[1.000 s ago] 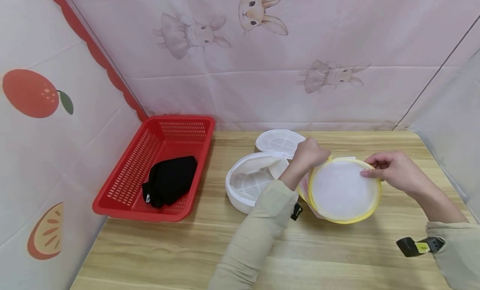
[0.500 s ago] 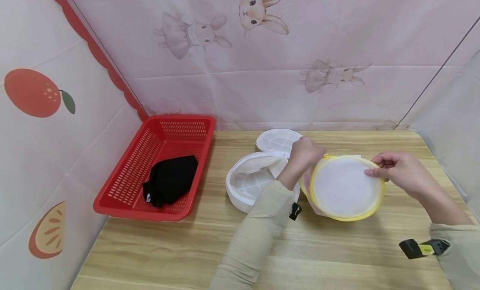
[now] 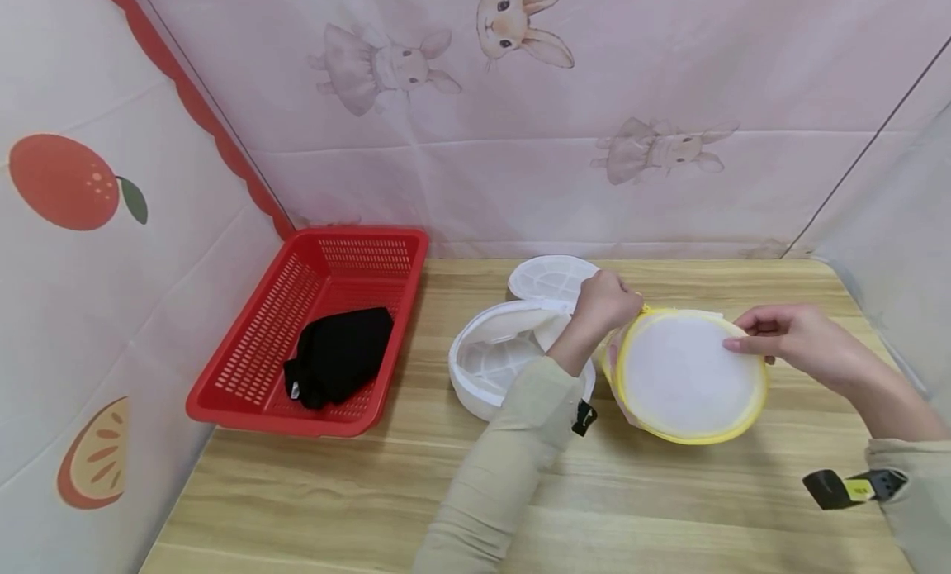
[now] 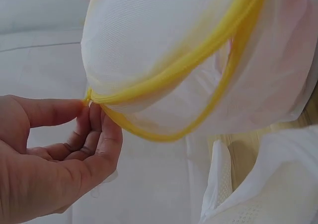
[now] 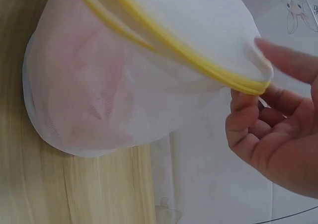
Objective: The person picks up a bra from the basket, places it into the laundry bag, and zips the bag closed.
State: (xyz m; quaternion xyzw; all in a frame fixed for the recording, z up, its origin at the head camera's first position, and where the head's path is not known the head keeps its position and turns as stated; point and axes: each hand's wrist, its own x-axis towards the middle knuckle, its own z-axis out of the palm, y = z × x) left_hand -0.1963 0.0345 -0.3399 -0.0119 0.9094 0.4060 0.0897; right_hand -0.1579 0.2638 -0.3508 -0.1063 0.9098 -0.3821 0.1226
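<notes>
A round white mesh laundry bag [image 3: 694, 376] with yellow zipper trim stands on the table, pale pink contents showing through its side in the right wrist view. My left hand [image 3: 605, 303] pinches the small yellow zipper pull [image 4: 89, 96] at the bag's rim between thumb and fingers. Beside that pull, the two yellow bands stand apart in a gap. At the opposite rim my right hand [image 3: 798, 343] pinches the edge of the round lid [image 5: 198, 20], thumb on top and fingers beneath. To the left, partly behind my left arm, a white mesh case [image 3: 483, 392] lies with its lid [image 3: 553, 277] raised.
A red perforated basket [image 3: 297, 425] stands on the left of the wooden table [image 3: 669, 508], with a black cloth item [image 3: 338, 355] inside. Printed fabric walls [image 3: 520, 186] border the table at the back and sides.
The bag and my right hand have shifted slightly to the right. My left hand moved a little left, then stayed nearly still. Basket and white case remain in place.
</notes>
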